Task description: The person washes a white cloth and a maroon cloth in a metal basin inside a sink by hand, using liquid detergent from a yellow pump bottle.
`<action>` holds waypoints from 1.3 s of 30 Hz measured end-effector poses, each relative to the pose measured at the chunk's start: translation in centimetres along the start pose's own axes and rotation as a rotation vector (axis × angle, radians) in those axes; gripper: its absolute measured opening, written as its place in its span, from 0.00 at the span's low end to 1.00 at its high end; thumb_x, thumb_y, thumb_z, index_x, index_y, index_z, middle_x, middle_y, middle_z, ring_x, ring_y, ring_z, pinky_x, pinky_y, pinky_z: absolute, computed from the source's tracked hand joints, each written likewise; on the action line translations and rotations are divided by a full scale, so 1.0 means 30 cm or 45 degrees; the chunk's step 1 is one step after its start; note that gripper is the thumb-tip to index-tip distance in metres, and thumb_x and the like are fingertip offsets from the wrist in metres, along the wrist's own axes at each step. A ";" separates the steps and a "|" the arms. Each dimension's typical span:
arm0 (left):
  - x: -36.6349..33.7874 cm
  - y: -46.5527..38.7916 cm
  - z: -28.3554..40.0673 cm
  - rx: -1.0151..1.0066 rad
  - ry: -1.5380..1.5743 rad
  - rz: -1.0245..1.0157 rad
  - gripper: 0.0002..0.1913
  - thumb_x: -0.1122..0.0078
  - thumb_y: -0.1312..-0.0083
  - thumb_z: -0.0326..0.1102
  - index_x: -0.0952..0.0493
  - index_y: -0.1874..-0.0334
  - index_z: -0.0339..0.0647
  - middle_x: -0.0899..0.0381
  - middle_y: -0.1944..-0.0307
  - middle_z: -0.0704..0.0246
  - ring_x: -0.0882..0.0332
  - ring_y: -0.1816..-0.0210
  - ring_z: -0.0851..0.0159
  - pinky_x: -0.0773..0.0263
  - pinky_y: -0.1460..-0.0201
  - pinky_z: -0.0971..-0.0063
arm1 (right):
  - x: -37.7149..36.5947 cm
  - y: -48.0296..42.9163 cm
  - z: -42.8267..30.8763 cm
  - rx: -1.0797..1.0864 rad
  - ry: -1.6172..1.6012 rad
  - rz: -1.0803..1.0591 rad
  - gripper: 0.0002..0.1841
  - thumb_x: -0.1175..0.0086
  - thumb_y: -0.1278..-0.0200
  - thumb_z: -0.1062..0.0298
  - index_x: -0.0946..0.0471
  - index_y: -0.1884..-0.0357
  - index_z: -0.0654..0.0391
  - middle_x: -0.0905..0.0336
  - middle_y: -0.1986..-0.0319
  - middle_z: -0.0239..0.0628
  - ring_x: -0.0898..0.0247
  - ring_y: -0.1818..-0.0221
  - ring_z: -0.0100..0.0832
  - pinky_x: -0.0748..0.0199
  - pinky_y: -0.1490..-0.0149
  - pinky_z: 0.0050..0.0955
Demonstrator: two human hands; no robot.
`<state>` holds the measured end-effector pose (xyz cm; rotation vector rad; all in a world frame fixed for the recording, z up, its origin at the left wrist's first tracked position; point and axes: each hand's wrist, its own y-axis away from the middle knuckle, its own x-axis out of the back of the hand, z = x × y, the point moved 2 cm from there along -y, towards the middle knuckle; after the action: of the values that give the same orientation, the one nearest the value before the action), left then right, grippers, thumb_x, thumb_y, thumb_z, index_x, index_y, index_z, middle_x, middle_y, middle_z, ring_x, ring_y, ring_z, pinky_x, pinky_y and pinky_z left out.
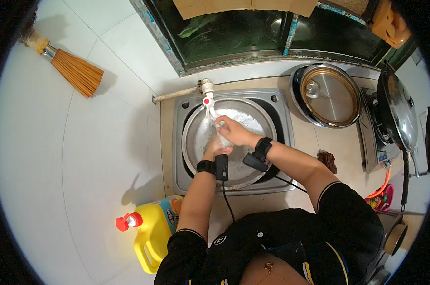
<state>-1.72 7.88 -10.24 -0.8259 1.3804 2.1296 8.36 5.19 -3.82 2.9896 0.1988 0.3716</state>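
Below a white plastic tap (208, 102) with a red dot, both my hands are close together over a round metal basin (190, 160), which stands in a stainless steel sink (287, 135). My right hand (232, 131) grips the upper part of a pale, whitish object (223, 141), perhaps a cloth or a small container; I cannot tell which. My left hand (217, 146) is at its lower end, partly hidden and blurred. Foamy water (244, 117) lies in the basin. Each wrist wears a black strap with a small cabled device.
A yellow pump bottle (152, 228) stands left of the sink. Right of it are a round metal pot or lid (330, 96), a brown crumpled thing (327, 161) and a gas stove (373, 131) with a lidded wok (402, 110). A bristle brush (77, 73) hangs by the tiled wall.
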 end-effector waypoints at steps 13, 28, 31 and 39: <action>-0.050 0.016 0.011 -0.673 -1.621 0.084 0.14 0.60 0.38 0.41 0.31 0.70 0.35 0.34 0.84 0.66 0.38 0.86 0.70 0.44 0.88 0.78 | 0.007 0.059 0.087 0.077 0.250 0.174 0.16 0.63 0.42 0.72 0.42 0.50 0.59 0.29 0.74 0.53 0.30 0.69 0.44 0.34 0.62 0.34; 0.169 -0.052 0.017 -0.559 -0.484 0.577 0.19 0.52 0.42 0.28 0.41 0.51 0.25 0.31 0.65 0.56 0.27 0.65 0.61 0.28 0.69 0.77 | 0.063 -0.060 0.319 -0.387 0.719 0.140 0.35 0.54 0.46 0.55 0.52 0.41 0.65 0.39 0.50 0.58 0.38 0.49 0.44 0.46 0.42 0.38; 0.171 -0.064 0.022 -0.315 -0.952 0.416 0.11 0.48 0.44 0.31 0.30 0.68 0.26 0.28 0.77 0.61 0.29 0.82 0.67 0.34 0.83 0.76 | 0.022 -0.083 0.294 -0.334 0.793 0.030 0.35 0.53 0.46 0.54 0.50 0.41 0.63 0.41 0.48 0.53 0.43 0.45 0.43 0.46 0.41 0.34; 0.119 -0.018 0.012 -0.479 -0.958 0.598 0.16 0.57 0.39 0.41 0.30 0.65 0.32 0.27 0.72 0.63 0.31 0.80 0.66 0.35 0.83 0.72 | 0.062 -0.078 0.306 -0.369 1.095 0.177 0.31 0.48 0.51 0.60 0.43 0.47 0.63 0.31 0.59 0.53 0.32 0.60 0.46 0.32 0.60 0.36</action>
<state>-3.98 8.62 -13.00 0.2437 0.8241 2.6867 12.18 6.80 -12.55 2.3770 0.0018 1.5263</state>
